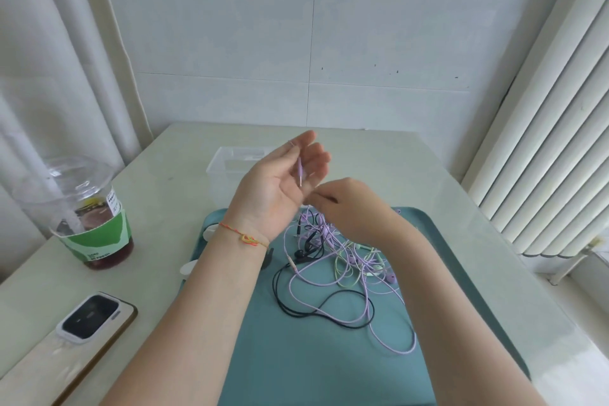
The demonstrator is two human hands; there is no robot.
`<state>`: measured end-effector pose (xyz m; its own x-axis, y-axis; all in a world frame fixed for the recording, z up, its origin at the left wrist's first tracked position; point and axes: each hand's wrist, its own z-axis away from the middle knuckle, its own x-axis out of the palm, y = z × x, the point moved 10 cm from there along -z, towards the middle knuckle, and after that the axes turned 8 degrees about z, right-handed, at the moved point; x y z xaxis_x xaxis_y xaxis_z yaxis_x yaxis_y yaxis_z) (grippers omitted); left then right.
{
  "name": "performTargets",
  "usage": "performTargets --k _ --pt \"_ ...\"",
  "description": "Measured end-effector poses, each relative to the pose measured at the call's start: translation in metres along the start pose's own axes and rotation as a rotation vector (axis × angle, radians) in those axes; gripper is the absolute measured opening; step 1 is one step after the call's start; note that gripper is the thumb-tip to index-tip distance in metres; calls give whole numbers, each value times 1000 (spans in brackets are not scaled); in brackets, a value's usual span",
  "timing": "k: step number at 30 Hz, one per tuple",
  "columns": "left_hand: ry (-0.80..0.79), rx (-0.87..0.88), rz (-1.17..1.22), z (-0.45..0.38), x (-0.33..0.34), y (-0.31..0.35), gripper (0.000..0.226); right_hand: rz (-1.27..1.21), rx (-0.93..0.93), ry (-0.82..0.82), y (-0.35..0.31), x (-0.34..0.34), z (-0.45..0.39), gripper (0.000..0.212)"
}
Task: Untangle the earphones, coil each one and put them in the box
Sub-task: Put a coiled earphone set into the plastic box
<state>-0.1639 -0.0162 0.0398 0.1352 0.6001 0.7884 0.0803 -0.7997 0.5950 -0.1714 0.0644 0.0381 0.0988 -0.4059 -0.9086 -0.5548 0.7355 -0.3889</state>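
Observation:
A tangle of earphones lies on the teal tray [296,366]: purple cable [342,283], black cable [329,323] and pale green cable [342,265] knotted together. My left hand [280,184] is raised palm up above the tray's far edge, and the purple jack plug [300,171] lies across its straight fingers. My right hand [349,204] is just right of it, fingers curled and pinching the purple cable that rises from the tangle. The clear plastic box [224,165] stands behind my left hand, partly hidden.
A plastic cup of dark drink with a green sleeve [89,217] stands at the left. A phone [89,320] lies near the table's front left. Curtains hang left and a radiator stands right.

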Motion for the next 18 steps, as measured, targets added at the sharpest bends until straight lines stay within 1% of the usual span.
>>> performTargets --k 3,6,8,11,13,16,18 --pt "63 121 -148 -3 -20 15 26 -17 -19 -29 -6 5 1 36" --pt "101 148 -260 -3 -33 18 24 -44 -11 8 -6 -4 4 21" --pt "113 144 -369 -2 -35 16 22 -57 -6 52 -5 -12 5 18" --pt "113 106 -588 -2 -35 6 25 -42 6 133 -1 -23 7 15" --pt "98 68 -695 -3 -35 -1 30 -50 16 160 3 -30 8 13" --pt "19 -30 -771 -4 -33 -14 31 -94 25 195 9 -40 9 10" --pt "-27 -116 -755 -1 -29 -25 30 -121 50 252 16 -48 9 9"
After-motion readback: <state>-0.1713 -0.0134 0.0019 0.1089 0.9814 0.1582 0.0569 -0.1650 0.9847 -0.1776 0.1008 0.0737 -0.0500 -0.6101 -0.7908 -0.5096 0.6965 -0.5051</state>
